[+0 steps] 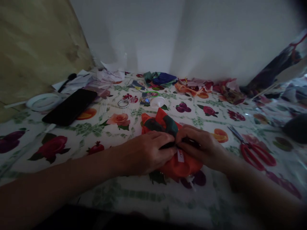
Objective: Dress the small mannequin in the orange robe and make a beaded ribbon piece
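A bunched piece of orange fabric (pixel 185 167) with dark green patches lies on the table in front of me. A small white label (pixel 180 156) shows on its near side. My left hand (pixel 146 151) is closed on the fabric's middle from the left, thumb and fingers pressed together. From the right, my right hand (pixel 203 143) pinches the same middle part, its fingertips almost touching the left ones. Something dark and narrow runs under the fingers of both hands; I cannot tell what it is. The fingertips partly hide the spot between them.
Red-handled scissors (pixel 256 155) lie to the right. A black phone (pixel 70 107) and a white tape roll (pixel 43 102) are at the left. Along the back wall sit blue-green fabric (pixel 160 79) and orange scraps (pixel 194 87). A dark ring (pixel 123 103) lies on the flowered tablecloth (pixel 134 198).
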A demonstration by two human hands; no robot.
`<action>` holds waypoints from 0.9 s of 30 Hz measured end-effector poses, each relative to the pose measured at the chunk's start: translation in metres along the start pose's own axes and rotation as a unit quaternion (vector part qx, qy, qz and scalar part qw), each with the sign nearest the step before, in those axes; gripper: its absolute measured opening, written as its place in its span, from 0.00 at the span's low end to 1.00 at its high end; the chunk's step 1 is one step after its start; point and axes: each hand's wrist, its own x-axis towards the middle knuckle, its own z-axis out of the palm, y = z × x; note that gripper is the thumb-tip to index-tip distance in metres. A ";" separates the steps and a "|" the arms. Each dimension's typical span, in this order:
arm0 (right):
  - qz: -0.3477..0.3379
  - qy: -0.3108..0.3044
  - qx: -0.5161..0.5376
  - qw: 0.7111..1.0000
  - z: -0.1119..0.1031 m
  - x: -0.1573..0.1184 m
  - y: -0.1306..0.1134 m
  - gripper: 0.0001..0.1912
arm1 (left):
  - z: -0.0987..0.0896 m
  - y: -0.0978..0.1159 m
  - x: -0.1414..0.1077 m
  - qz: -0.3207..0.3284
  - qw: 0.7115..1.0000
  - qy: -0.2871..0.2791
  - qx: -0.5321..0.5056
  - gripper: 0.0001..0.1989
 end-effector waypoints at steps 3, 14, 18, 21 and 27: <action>0.005 -0.002 0.002 1.000 0.002 0.002 0.000 0.04 | 0.003 0.003 -0.002 -0.050 0.998 -0.023 -0.023 0.10; 0.038 -0.012 0.042 0.998 -0.001 -0.003 0.002 0.04 | 0.003 -0.003 -0.004 -0.012 0.999 -0.002 -0.037 0.13; 0.052 -0.019 0.065 0.996 -0.004 -0.004 0.002 0.03 | 0.001 -0.004 -0.006 -0.008 0.998 0.030 -0.050 0.16; 0.049 -0.021 0.066 0.996 -0.007 -0.003 0.001 0.04 | 0.001 -0.006 -0.006 -0.011 0.992 0.069 -0.104 0.16; 0.031 -0.029 0.073 0.996 -0.009 -0.005 0.003 0.04 | 0.003 -0.011 -0.004 -0.018 0.979 0.102 -0.177 0.12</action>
